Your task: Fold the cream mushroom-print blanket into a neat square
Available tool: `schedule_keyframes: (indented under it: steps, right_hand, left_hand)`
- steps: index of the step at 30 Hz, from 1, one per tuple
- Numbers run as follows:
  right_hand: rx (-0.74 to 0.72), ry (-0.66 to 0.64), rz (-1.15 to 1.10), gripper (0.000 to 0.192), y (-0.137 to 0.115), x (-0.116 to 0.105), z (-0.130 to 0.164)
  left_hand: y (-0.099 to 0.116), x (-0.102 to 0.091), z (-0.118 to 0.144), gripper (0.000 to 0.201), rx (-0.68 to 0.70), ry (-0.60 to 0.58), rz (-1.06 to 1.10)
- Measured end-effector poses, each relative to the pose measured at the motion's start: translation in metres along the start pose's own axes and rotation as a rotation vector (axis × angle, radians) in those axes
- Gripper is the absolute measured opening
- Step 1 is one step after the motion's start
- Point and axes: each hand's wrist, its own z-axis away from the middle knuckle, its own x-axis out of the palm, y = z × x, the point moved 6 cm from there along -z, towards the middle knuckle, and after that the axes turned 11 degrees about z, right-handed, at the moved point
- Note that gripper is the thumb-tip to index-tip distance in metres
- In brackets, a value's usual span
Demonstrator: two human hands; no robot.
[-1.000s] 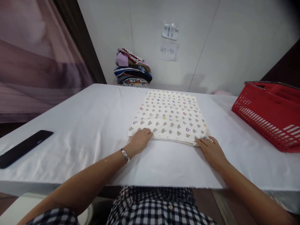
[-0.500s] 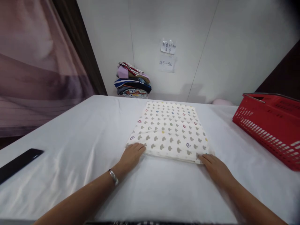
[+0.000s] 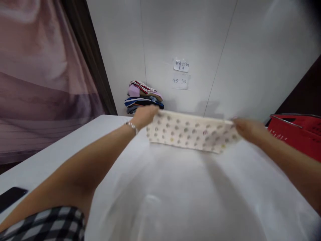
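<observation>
A white-covered desk (image 3: 75, 147) is standing against a pale wall. Above its far half, the folded spotted cloth (image 3: 190, 134) is hanging stretched between two hands: the left hand (image 3: 144, 115) is clenching its left end, the right hand (image 3: 247, 129) its right end, keeping the fold flat. Beyond the cloth, a stack of folded clothes (image 3: 142, 97) is sitting by the wall; a red basket (image 3: 296, 134) is resting at the right, a dark phone (image 3: 10, 197) at the near left.
</observation>
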Motion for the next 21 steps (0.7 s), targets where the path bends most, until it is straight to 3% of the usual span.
schedule_keyframes:
  steps: [3,5,7,9,13,16,18,21]
  right_hand:
    - [0.116,0.164,0.104,0.042,0.029,-0.058,-0.047]
    - [0.134,0.205,0.142,0.041,0.03,-0.083,-0.046]
    - [0.086,0.217,0.16,0.04,0.021,-0.087,-0.026]
    - [-0.039,0.187,0.135,0.038,0.003,-0.07,0.008]
    - [-0.183,0.127,-0.016,0.033,-0.047,-0.017,0.096]
    - [-0.238,-0.087,-0.115,0.038,-0.091,0.02,0.159]
    - [-0.292,-0.167,-0.171,0.038,-0.115,0.031,0.193]
    - [-0.29,-0.123,-0.199,0.037,-0.13,0.03,0.222]
  left_hand:
    - [-0.006,-0.062,-0.041,0.036,-0.038,0.207,-0.006]
    - [-0.004,-0.085,-0.033,0.041,-0.006,0.294,0.024]
    - [0.001,-0.083,-0.005,0.037,0.026,0.276,0.057]
    - [0.006,-0.059,0.037,0.031,0.069,0.179,0.067]
    - [0.024,0.018,0.137,0.03,0.228,-0.033,0.13]
    - [0.039,0.064,0.204,0.027,0.295,-0.072,0.22]
    - [0.048,0.08,0.236,0.027,0.332,-0.073,0.251]
    - [0.054,0.086,0.262,0.026,0.318,-0.046,0.261]
